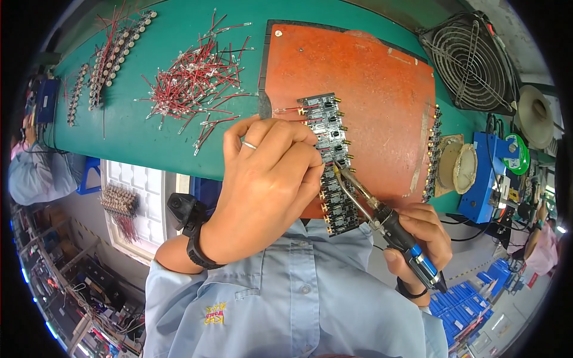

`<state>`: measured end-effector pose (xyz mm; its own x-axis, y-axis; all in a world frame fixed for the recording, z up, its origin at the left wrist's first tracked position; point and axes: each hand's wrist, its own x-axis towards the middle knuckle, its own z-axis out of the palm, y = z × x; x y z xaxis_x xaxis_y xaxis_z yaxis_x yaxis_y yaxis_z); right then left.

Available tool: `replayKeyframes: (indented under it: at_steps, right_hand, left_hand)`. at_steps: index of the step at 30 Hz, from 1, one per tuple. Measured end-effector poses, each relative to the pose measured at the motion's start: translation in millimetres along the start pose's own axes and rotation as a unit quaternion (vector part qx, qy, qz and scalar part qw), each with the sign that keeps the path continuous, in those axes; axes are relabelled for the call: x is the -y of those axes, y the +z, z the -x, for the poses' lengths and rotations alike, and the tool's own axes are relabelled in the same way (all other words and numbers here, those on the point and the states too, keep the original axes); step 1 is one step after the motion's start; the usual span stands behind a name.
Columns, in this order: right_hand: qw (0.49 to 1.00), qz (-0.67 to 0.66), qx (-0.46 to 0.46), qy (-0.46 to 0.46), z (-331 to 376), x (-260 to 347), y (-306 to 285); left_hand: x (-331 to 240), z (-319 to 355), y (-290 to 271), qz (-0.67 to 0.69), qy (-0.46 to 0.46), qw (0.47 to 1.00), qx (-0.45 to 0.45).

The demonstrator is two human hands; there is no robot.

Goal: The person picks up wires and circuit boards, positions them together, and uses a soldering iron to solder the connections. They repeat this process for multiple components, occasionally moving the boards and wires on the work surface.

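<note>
A strip of small black circuit boards (340, 206) lies on the orange mat (370, 77) and runs over its near edge. Thin red wires stick out from the left side of its far end. My left hand (268, 173) is closed in a pinch at the strip's left edge; what the fingertips hold is mostly hidden, though a bit of red shows there. In my right hand (424, 235) is a soldering iron (397, 230) with a thin curved metal tube alongside its barrel. Its tip touches or nearly touches the strip's middle, close to my left fingertips.
Left of the mat lies a pile of red wires (191, 80), with wired strips (113, 59) beyond. Another board strip (434, 155) lies along the mat's right edge. Farther right are a round tin (465, 167), a blue box (477, 179) and a fan (468, 59).
</note>
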<state>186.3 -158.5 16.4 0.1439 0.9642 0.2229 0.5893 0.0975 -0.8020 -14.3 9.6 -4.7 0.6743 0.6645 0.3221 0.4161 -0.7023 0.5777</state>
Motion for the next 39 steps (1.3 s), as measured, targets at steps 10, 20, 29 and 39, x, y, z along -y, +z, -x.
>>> replayKeyframes:
  at_steps: [10,20,29,39]
  right_hand:
    - [0.996,0.052,0.068,-0.033,-9,13,-9]
    - [0.997,0.009,-0.057,-0.059,5,5,-13]
    - [0.988,-0.058,-0.141,0.002,3,7,9]
    - [0.981,-0.076,-0.169,0.057,2,1,18]
  left_hand:
    - [-1,-5,-2,-0.014,0.010,1.000,0.008]
    - [-2,-5,-1,-0.024,0.014,1.000,0.005]
    - [-1,8,-6,0.009,0.010,0.999,-0.041]
    - [67,75,-34,-0.095,-0.173,0.967,-0.158]
